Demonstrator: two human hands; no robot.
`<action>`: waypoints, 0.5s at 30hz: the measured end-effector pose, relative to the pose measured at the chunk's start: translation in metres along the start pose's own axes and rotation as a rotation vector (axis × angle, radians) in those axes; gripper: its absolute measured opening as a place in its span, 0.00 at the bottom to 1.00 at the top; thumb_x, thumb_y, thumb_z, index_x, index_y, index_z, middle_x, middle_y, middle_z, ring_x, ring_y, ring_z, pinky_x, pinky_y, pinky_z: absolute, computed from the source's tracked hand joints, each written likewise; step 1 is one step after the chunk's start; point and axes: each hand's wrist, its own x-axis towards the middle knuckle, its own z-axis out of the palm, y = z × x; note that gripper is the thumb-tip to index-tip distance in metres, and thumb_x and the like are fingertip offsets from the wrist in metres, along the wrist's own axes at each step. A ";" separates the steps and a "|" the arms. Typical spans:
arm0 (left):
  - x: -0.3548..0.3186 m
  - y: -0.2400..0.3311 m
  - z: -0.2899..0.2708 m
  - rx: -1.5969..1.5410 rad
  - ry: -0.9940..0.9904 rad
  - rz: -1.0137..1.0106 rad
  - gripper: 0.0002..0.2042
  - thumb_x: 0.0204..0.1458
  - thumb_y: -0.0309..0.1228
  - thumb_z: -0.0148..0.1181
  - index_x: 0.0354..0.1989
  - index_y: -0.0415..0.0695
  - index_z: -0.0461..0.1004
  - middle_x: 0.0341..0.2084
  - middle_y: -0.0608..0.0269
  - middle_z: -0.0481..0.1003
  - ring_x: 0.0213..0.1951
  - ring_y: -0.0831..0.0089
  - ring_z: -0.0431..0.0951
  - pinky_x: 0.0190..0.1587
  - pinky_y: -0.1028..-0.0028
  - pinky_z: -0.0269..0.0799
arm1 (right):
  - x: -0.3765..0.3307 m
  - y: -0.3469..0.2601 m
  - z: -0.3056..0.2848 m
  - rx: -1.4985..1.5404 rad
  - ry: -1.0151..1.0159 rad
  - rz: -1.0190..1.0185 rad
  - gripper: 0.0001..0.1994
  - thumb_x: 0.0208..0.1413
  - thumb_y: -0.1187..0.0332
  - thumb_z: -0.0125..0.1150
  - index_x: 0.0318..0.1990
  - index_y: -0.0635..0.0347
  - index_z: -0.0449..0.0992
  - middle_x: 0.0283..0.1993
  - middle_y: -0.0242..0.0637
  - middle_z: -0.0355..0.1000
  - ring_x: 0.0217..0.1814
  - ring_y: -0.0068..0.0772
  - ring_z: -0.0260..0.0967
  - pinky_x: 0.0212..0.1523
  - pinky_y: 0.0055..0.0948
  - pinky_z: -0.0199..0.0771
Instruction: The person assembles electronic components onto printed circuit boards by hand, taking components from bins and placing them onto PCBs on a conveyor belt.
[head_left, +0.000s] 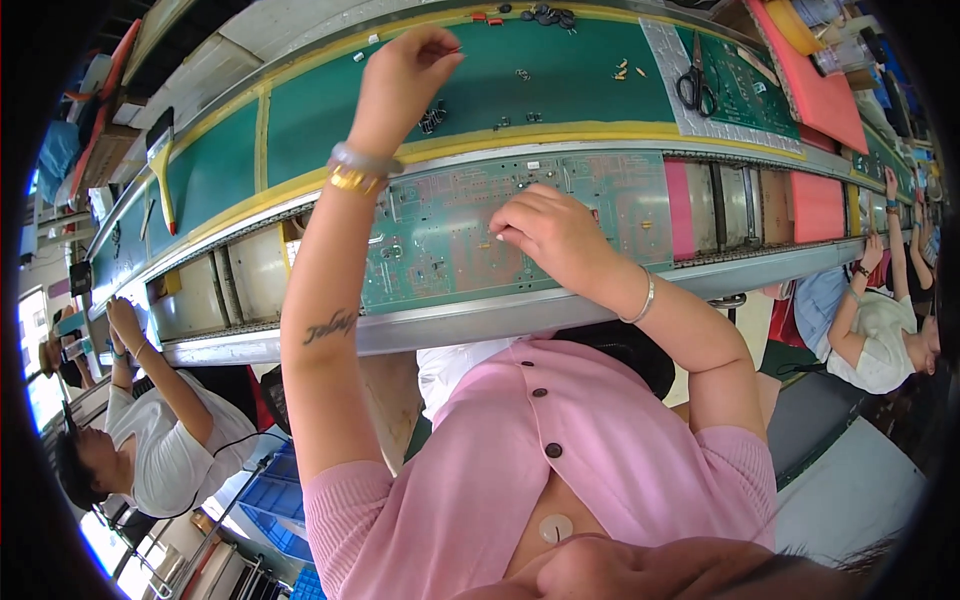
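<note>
A large green circuit board (440,265) with small parts on it lies across the metal rails in front of me. Above its right half is my right hand (560,235), thumb and fingers pinched together; anything between them is too small to make out. My left hand (408,75) reaches over the green work surface (320,115) behind the board. Its fingers are also pinched, and whatever they hold cannot be made out. Just below that hand sits a small heap of dark components (432,118). Brass-coloured parts (622,70) lie farther right.
Scissors (694,85) rest on a silvery sheet at the right, and a yellow-handled brush (162,170) lies at the left. Black round parts (545,16) and red parts (486,18) sit along the far edge. Other people work on both sides along the rails.
</note>
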 end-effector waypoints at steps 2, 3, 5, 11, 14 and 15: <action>-0.025 0.005 -0.018 -0.089 -0.012 -0.022 0.07 0.49 0.27 0.61 0.36 0.39 0.75 0.28 0.62 0.78 0.32 0.75 0.79 0.38 0.77 0.73 | 0.004 0.000 0.005 -0.001 -0.034 -0.037 0.06 0.43 0.74 0.64 0.30 0.58 0.73 0.30 0.34 0.71 0.34 0.38 0.68 0.36 0.35 0.69; -0.037 0.007 -0.024 -0.180 -0.023 -0.040 0.07 0.51 0.25 0.60 0.37 0.37 0.74 0.30 0.63 0.78 0.33 0.77 0.78 0.38 0.78 0.73 | 0.005 0.002 0.008 -0.011 -0.057 -0.041 0.06 0.43 0.74 0.64 0.30 0.58 0.73 0.29 0.33 0.71 0.35 0.38 0.67 0.37 0.35 0.69; -0.059 0.014 -0.036 -0.188 -0.021 -0.083 0.07 0.52 0.25 0.59 0.37 0.37 0.73 0.31 0.63 0.77 0.34 0.78 0.77 0.39 0.79 0.72 | 0.007 0.002 0.010 -0.020 -0.082 -0.049 0.06 0.43 0.74 0.64 0.30 0.58 0.73 0.29 0.33 0.71 0.36 0.38 0.67 0.37 0.34 0.69; -0.111 0.030 -0.056 -0.182 -0.144 -0.215 0.07 0.53 0.19 0.56 0.40 0.37 0.75 0.37 0.65 0.75 0.41 0.79 0.75 0.44 0.81 0.71 | 0.007 0.001 0.012 -0.025 -0.098 -0.041 0.06 0.43 0.74 0.63 0.30 0.59 0.73 0.30 0.34 0.71 0.36 0.38 0.67 0.38 0.34 0.69; -0.130 0.027 -0.056 -0.204 -0.125 -0.204 0.09 0.51 0.17 0.56 0.40 0.37 0.76 0.36 0.61 0.76 0.40 0.75 0.77 0.42 0.79 0.73 | 0.006 0.000 0.016 -0.022 -0.082 -0.048 0.06 0.43 0.75 0.63 0.30 0.59 0.73 0.29 0.34 0.71 0.35 0.39 0.67 0.38 0.34 0.69; -0.135 0.027 -0.058 -0.170 -0.137 -0.211 0.10 0.50 0.16 0.56 0.40 0.37 0.76 0.36 0.61 0.76 0.39 0.75 0.78 0.42 0.79 0.73 | 0.007 0.000 0.018 -0.028 -0.084 -0.050 0.06 0.43 0.75 0.63 0.30 0.59 0.74 0.30 0.34 0.71 0.36 0.38 0.67 0.38 0.34 0.69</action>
